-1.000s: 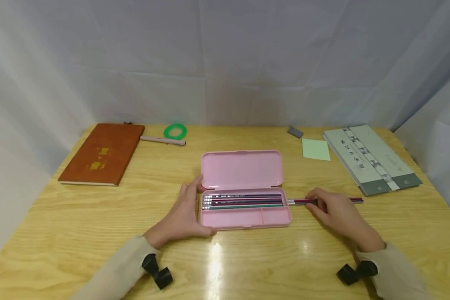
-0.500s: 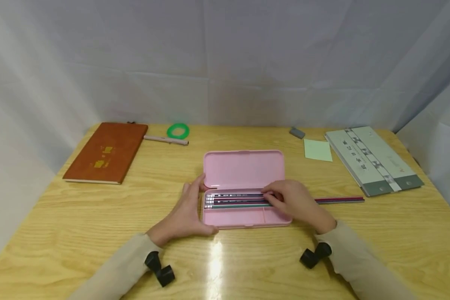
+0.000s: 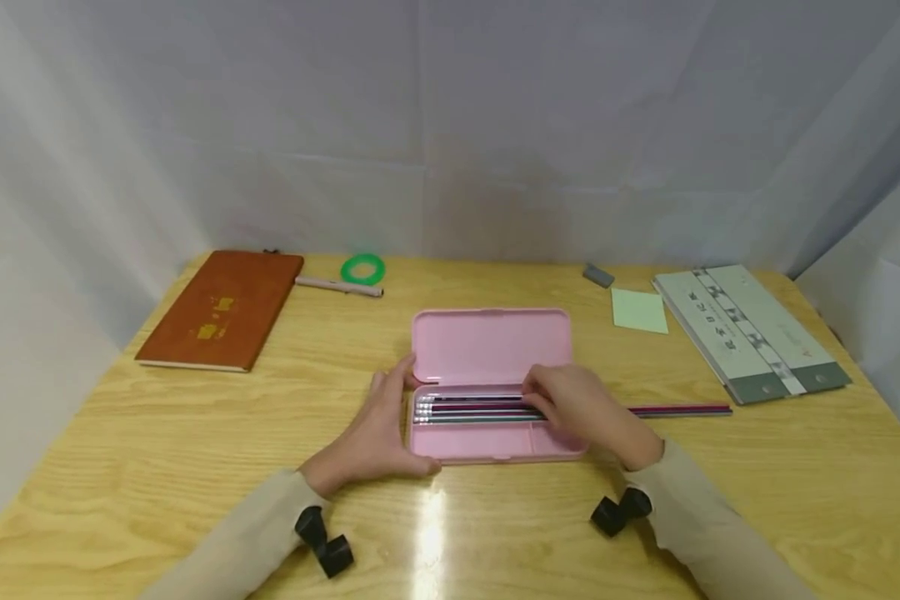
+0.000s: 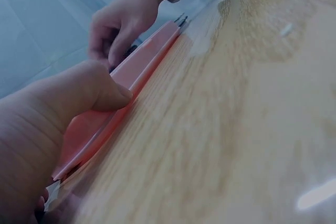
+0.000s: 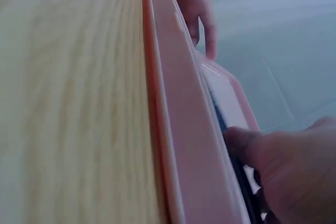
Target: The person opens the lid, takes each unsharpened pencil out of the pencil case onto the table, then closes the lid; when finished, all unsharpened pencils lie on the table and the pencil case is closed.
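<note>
An open pink pencil case [image 3: 468,442] lies in front of me, its lid [image 3: 491,346] tipped back. Several pencils [image 3: 472,410] lie side by side in its rear compartment, their eraser ends to the left. My left hand [image 3: 375,437] holds the case's left end, thumb at the front edge and fingers at the back. Over the case's right half, my right hand [image 3: 577,408] pinches at the pencils with thumb and fingers, hiding their right ends. In the right wrist view, a dark pencil [image 5: 244,182] runs beneath that thumb. More pencils [image 3: 682,410] stick out on the table to the right.
At the back left are a brown notebook [image 3: 221,308], a pale pen [image 3: 337,286] and a green ring [image 3: 363,269]. A grey eraser [image 3: 598,276], green sticky notes [image 3: 640,311] and a pale green book [image 3: 750,333] lie at the back right. White cloth hangs behind.
My right hand has left the pencils on the table and moved left to those in the case. The case's pencils have shifted slightly. The left hand keeps its hold.
</note>
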The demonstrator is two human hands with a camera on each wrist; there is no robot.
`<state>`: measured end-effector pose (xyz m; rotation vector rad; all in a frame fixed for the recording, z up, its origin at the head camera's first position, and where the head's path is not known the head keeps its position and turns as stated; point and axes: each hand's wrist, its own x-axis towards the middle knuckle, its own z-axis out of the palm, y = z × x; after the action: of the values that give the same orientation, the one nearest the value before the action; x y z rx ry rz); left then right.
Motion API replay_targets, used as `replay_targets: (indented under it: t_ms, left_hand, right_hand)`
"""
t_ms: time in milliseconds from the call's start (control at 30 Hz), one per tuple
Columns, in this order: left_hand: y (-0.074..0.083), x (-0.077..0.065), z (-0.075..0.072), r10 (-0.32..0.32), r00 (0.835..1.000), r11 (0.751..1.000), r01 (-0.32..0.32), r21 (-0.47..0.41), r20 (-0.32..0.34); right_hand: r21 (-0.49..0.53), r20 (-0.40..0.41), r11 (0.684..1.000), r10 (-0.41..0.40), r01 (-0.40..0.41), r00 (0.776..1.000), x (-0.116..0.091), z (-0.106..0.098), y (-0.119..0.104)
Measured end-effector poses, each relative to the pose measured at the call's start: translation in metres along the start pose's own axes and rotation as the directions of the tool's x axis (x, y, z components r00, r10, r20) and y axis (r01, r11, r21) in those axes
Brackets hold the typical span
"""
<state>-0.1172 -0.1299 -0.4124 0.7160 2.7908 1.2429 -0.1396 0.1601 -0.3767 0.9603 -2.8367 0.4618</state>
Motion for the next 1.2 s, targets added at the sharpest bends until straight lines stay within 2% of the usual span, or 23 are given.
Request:
replay_targets:
  t_ms: [133, 300, 467, 600, 767, 900, 1100, 1200]
  left_hand:
    - [-0.001, 0.0, 0.001, -0.001, 1.0, 1.0, 0.001, 0.007, -0.003]
    - [-0.002, 0.001, 0.001, -0.001, 1.0, 1.0, 0.001, 0.004, -0.004]
    - [-0.002, 0.004, -0.001, 0.005, 1.0, 1.0, -0.005, 0.0, -0.001]
    - [-0.002, 0.004, 0.0, 0.005, 1.0, 1.0, -0.005, 0.011, 0.011]
    - [-0.002, 0.001, 0.001, 0.007, 1.0, 1.0, -0.007, 0.013, 0.008]
    - [-0.003, 0.001, 0.002, 0.029, 1.0, 0.999, -0.029, 0.013, -0.01]
    - [-0.003, 0.001, 0.001, 0.038, 0.999, 0.999, -0.038, 0.015, -0.012]
    - [-0.003, 0.001, 0.001, 0.026, 1.0, 1.0, -0.026, 0.017, -0.007]
  right_hand:
    - [0.053, -0.121, 0.998, 0.019, -0.012, 0.992, -0.027, -0.013, 0.014]
    - [0.108, -0.222, 0.99, 0.116, -0.094, 0.968, -0.079, -0.028, 0.053]
    - [0.176, -0.218, 0.961, 0.247, -0.211, 0.944, -0.127, -0.033, 0.086]
    - [0.166, -0.176, 0.963, 0.24, -0.212, 0.955, -0.149, -0.035, 0.1]
    - [0.112, -0.164, 0.98, 0.184, -0.167, 0.969, -0.15, -0.036, 0.106]
    - [0.071, -0.158, 0.98, 0.196, -0.186, 0.968, -0.139, -0.034, 0.103]
    - [0.113, -0.071, 0.972, 0.214, -0.205, 0.974, -0.124, -0.034, 0.094]
    - [0.125, -0.032, 0.963, 0.245, -0.239, 0.969, -0.119, -0.035, 0.09]
